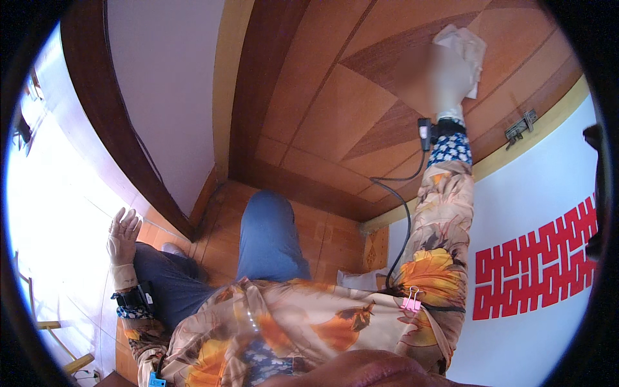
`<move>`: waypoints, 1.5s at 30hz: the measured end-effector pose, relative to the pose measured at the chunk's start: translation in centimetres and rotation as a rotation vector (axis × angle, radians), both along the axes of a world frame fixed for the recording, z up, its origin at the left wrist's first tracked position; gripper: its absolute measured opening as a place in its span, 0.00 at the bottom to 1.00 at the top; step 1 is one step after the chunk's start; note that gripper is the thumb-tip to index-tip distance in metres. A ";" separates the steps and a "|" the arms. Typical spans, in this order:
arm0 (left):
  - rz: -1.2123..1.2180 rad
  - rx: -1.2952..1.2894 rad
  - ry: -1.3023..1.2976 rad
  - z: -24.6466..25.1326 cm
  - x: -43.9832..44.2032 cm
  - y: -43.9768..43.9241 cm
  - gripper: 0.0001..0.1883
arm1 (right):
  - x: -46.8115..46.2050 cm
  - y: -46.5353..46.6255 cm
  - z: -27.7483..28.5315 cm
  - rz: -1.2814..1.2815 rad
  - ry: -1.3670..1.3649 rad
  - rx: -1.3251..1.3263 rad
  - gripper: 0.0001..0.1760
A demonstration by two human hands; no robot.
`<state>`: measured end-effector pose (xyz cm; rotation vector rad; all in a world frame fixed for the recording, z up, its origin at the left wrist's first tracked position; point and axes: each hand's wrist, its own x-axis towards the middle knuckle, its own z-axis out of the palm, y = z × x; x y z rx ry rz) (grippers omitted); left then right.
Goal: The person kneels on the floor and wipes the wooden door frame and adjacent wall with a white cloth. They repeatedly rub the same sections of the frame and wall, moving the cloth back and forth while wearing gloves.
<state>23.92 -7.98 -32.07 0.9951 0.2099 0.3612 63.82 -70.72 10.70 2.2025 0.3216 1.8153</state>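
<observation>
My right hand [452, 80], in a pale glove and partly blurred, reaches up against a brown wooden door [314, 104] with inlaid panels. Under its fingers is a crumpled white cloth [476, 46], pressed to the door surface. A black strap with a cable connector [424, 134] sits at that wrist, over a blue flowered cuff. Low on the left, my left hand [123, 237] wears a similar glove and holds nothing. Its fingers are slightly apart, beside my bent leg in dark trousers [167, 273].
A metal slide bolt [521, 128] is fixed near the door's right edge. Red paper-cut characters [537, 261] decorate the white wall. A black cable [406, 208] hangs along my right sleeve. On the tiled floor [319, 237] lies something white [360, 279]. A dark doorway edge [140, 159] rises at left.
</observation>
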 end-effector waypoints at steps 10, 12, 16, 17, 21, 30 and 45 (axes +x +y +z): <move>-0.131 0.050 -0.290 -0.2 -0.2 -0.1 0.31 | 0.2 -6.2 0.4 0.054 -0.218 0.352 0.30; -0.078 0.002 -0.182 0.0 -0.2 -0.2 0.30 | -0.3 -7.8 -0.8 0.029 -0.171 0.478 0.30; -0.043 -0.041 -0.115 0.3 -0.1 -0.2 0.28 | -1.4 -11.5 -3.6 -0.018 -0.145 0.582 0.31; -0.029 -0.051 -0.083 0.3 -0.1 -0.2 0.28 | -1.8 -12.6 -4.2 -0.012 -0.142 0.547 0.32; -0.027 -0.063 -0.051 0.3 0.0 0.0 0.28 | -1.9 -16.7 -6.5 -0.798 0.149 0.423 0.31; -0.050 0.002 -0.090 -0.4 0.0 0.0 0.30 | -1.1 -20.6 -9.7 -0.413 0.082 0.706 0.31; -0.086 0.010 -0.101 2.2 0.3 -1.2 0.28 | -0.8 0.6 -9.1 -0.007 -0.032 0.218 0.42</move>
